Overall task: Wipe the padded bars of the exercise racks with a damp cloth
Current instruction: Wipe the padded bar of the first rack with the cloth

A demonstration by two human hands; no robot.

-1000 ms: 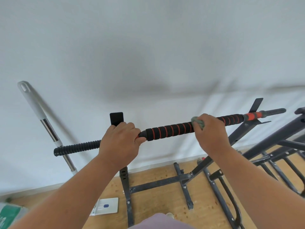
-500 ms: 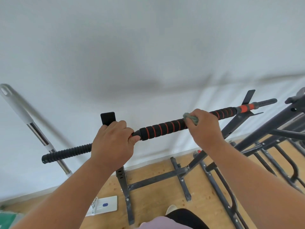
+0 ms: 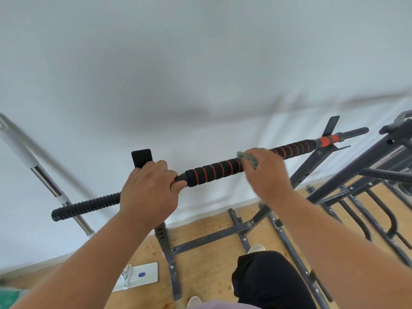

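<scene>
- Looking down from my head camera, I see the white wall (image 3: 200,63) filling the upper field, with the wooden floor (image 3: 207,259) below it.
- The dark metal exercise rack (image 3: 207,238) stands on the floor against the wall; its upright post (image 3: 166,244) rises toward a black plate (image 3: 141,157) just behind my left knuckles.
- A second dark frame (image 3: 367,170) stands at the right edge, close beside the first rack.
- The padded bar (image 3: 214,171) runs across the view, lower at the left and higher at the right. Its middle section is black foam with orange rings; a ribbed black end (image 3: 87,206) projects left, and an orange collar (image 3: 326,140) sits near the right end.
- A metal pole with a white sleeve (image 3: 20,150) leans against the wall at the left, passing behind the ribbed bar end.
- My left hand (image 3: 148,192) has its grip wrapped fully round the bar, just left of the foam section, thumb against the foam edge.
- My right hand (image 3: 265,170) lies over the foam further right; its grip is curled round the cloth (image 3: 248,159) and presses it onto the bar. This hand is blurred.
- The cloth is grey-green, and only a small bunched part shows above my fingers.
- A white flat object with a blue mark (image 3: 139,276) lies on the floor near the rack foot.
</scene>
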